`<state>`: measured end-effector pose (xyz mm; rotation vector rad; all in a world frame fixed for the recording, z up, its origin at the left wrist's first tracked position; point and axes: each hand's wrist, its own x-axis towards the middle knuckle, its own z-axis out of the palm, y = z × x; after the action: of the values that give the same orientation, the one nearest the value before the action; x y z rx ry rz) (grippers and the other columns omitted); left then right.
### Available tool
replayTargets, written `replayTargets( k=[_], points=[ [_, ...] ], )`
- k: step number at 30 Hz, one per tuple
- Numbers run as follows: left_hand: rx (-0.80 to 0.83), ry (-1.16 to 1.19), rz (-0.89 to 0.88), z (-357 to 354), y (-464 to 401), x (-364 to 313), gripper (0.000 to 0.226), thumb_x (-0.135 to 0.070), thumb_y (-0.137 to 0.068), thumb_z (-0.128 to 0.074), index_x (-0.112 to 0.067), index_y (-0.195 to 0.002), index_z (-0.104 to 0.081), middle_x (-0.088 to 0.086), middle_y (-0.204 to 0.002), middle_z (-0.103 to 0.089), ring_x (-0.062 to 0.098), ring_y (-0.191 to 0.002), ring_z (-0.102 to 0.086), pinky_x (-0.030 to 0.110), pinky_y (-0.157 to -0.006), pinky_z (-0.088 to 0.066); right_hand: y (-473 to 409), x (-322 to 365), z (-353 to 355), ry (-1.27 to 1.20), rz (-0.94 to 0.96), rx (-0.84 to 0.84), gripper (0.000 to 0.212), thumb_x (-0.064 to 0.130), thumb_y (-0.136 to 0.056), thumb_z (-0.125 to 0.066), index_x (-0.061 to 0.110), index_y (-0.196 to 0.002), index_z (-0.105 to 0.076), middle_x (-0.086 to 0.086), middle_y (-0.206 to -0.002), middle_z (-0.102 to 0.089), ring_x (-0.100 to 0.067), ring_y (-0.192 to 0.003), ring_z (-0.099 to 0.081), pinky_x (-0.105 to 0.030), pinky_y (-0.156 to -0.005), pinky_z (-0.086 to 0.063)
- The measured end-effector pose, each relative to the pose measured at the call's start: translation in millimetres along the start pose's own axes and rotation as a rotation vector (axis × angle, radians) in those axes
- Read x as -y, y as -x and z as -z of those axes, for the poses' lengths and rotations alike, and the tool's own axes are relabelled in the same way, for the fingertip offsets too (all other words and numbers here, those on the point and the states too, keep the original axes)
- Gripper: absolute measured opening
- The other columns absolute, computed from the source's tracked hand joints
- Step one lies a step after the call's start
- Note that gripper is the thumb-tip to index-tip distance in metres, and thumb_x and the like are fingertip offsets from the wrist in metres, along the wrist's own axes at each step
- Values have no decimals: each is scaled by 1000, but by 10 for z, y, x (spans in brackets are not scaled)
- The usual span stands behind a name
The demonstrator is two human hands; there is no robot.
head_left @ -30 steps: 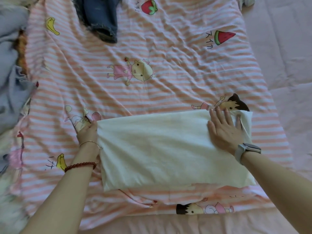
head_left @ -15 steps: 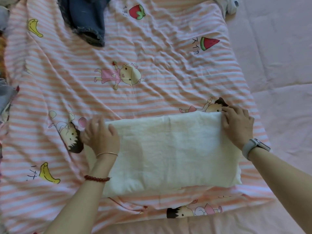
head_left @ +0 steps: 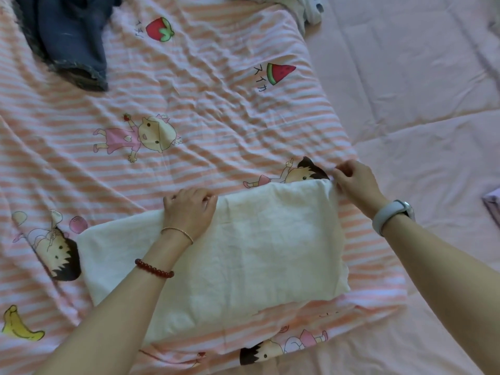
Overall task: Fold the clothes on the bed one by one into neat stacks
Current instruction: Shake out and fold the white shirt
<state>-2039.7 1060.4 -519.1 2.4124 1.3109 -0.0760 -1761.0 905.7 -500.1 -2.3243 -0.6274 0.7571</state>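
Note:
A cream-white garment [head_left: 251, 255] lies folded into a flat rectangle on the pink striped cartoon sheet [head_left: 205, 109]. My left hand [head_left: 189, 209] rests on the garment's far edge near its middle, fingers curled over that edge. My right hand [head_left: 354, 182] pinches the garment's far right corner. Both forearms reach in from the bottom of the view, the left one crossing over the white cloth.
Dark blue jeans [head_left: 67, 36] lie crumpled at the far left. A pale bundle of clothing [head_left: 305, 6] sits at the top edge. Plain pink bedding [head_left: 422, 82] spreads to the right, with a lilac cloth corner [head_left: 493, 209] at the right border.
My left hand slid from the garment's left end to the middle of its far edge. My right hand went from lying flat on the cloth to pinching the far right corner.

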Motion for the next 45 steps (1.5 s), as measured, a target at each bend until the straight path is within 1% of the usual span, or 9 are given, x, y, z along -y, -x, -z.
replayTargets(
  k=[5,10,16,21,25,28,32,38,45],
  points=[
    [72,8,-11,-157,-56,-283,28,-34,-95,-44,-23,-114,-61,-2,-116,-60,21,-113,-48,33,-89,-22,35,-59,-15,62,31,72,6,20,-89,-58,14,-90,-57,7,-78,-54,-6,-70,-49,-8,-50,-35],
    [91,3,2,-222,-99,-413,27,-29,-97,-42,-21,-113,-61,-1,-114,-61,21,-112,-49,33,-86,-24,26,-64,39,73,62,106,17,9,-90,-48,12,-102,-59,5,-94,-57,-11,-85,-51,-14,-59,-32],
    [75,22,28,-192,-81,-424,25,-30,-97,-43,-22,-111,-63,-2,-107,-64,21,-106,-54,33,-88,-25,55,-97,-5,84,34,107,9,14,-89,-54,16,-81,-59,1,-74,-55,-13,-68,-50,-12,-53,-34],
    [53,22,73,-170,-80,-392,21,-25,-97,-44,-18,-103,-63,2,-98,-64,24,-97,-55,32,-87,-25,-29,-117,38,-15,-118,21,17,10,-88,-50,2,-81,-63,-9,-79,-61,-25,-79,-57,-37,-73,-49],
    [52,27,112,-173,-110,-421,21,-25,-97,-43,-17,-100,-62,3,-96,-64,25,-95,-55,32,-86,-24,-16,-137,9,-103,-203,-57,20,9,-87,-47,-6,-81,-58,-14,-75,-58,-28,-71,-57,-40,-71,-52],
    [53,50,144,-184,-102,-443,21,-24,-97,-42,-18,-103,-61,4,-99,-64,25,-99,-53,34,-89,-24,187,-179,-9,-335,-205,-125,13,13,-90,-48,9,-85,-59,-5,-71,-64,-20,-64,-63,-34,-67,-54],
    [49,112,124,-194,-95,-566,30,-21,-92,-44,-22,-120,-55,0,-120,-56,22,-116,-46,38,-98,-25,622,-368,-43,-260,-54,-181,19,18,-92,-50,26,-75,-52,4,-73,-61,-15,-70,-61,-26,-64,-49],
    [-23,113,-116,-229,-112,-1028,29,-19,-89,-53,-18,-117,-60,4,-118,-56,24,-114,-47,37,-100,-23,829,-528,-168,-275,-174,-4,11,31,-87,-61,23,-81,-57,10,-80,-61,-4,-74,-57,-16,-62,-40],
    [52,132,-396,-440,50,-1521,39,-26,-85,-63,-11,-121,-58,8,-119,-56,29,-112,-50,37,-90,-35,805,-565,-161,-344,-242,74,17,20,-86,-60,7,-75,-61,2,-69,-56,-11,-64,-50,-23,-60,-41]
  ],
)
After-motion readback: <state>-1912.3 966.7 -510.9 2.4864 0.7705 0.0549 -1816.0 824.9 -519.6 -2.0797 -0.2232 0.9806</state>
